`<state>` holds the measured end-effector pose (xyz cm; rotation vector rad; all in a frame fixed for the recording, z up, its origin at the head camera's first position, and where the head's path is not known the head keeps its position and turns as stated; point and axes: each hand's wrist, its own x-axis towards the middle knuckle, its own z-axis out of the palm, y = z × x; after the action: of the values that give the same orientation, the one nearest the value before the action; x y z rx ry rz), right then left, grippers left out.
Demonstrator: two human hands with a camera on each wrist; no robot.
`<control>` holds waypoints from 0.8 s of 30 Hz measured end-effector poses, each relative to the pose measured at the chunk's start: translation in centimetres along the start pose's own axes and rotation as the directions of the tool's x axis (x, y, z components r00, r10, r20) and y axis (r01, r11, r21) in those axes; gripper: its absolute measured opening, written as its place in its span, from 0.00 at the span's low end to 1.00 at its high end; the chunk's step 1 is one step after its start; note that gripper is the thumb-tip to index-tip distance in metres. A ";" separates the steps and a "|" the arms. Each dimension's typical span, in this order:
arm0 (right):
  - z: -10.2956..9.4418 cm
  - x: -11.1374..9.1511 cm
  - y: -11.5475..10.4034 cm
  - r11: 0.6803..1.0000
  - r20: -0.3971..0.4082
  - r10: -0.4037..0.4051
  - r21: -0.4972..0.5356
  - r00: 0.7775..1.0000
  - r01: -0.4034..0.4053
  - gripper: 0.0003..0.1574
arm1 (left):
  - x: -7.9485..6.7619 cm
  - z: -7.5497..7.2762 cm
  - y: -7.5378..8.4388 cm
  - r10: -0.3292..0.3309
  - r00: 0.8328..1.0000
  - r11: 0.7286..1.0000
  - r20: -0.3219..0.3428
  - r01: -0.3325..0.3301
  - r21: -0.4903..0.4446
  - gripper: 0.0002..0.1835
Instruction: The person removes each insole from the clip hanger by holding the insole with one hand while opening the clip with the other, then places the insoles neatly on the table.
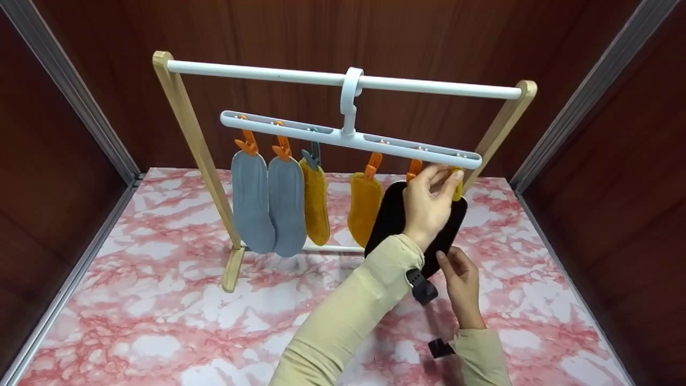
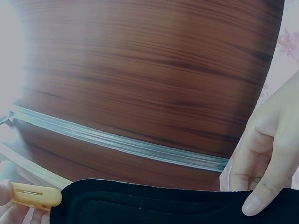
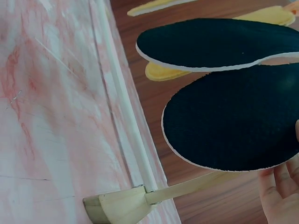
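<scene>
My left hand point(image 1: 426, 209) pinches a yellow clip point(image 1: 457, 185) under the right end of a white clip hanger point(image 1: 348, 140). That clip is at the top end of a black insole point(image 1: 452, 230). Lower down, my right hand point(image 1: 463, 281) pinches the same insole by its edge, thumb in front and fingers behind, as the left wrist view shows. Another black insole point(image 3: 210, 44) hangs beside it under an orange clip point(image 1: 414, 169), partly hidden by my left hand. In the right wrist view both black insoles show pale rims.
The hanger hooks over the white bar point(image 1: 429, 86) of a wooden-legged rack point(image 1: 195, 145). Left of my hands hang two grey insoles point(image 1: 250, 201) and two yellow insoles point(image 1: 365, 209) from clips. Below is a pink marbled tabletop point(image 1: 161, 321); brown wood-grain panels point(image 1: 268, 32) enclose the sides and back.
</scene>
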<state>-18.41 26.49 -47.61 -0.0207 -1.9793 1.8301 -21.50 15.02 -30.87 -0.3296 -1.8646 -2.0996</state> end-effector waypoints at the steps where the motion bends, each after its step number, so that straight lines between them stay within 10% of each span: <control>1: 0.0 0.0 0.0 1.000 -0.001 0.000 0.005 1.000 0.000 0.07 | 0.0 0.0 0.0 -0.004 1.000 1.000 0.001 0.004 -0.006 0.12; 24: -0.8 -1.3 0.4 1.000 -0.026 0.015 -0.018 1.000 -0.015 0.10 | -0.1 -0.6 -0.9 0.036 0.992 0.999 0.120 -0.041 0.036 0.21</control>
<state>-17.14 26.87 -48.37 -0.0644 -1.9833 1.8119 -21.74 14.48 -31.81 -0.4884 -1.9463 -2.0569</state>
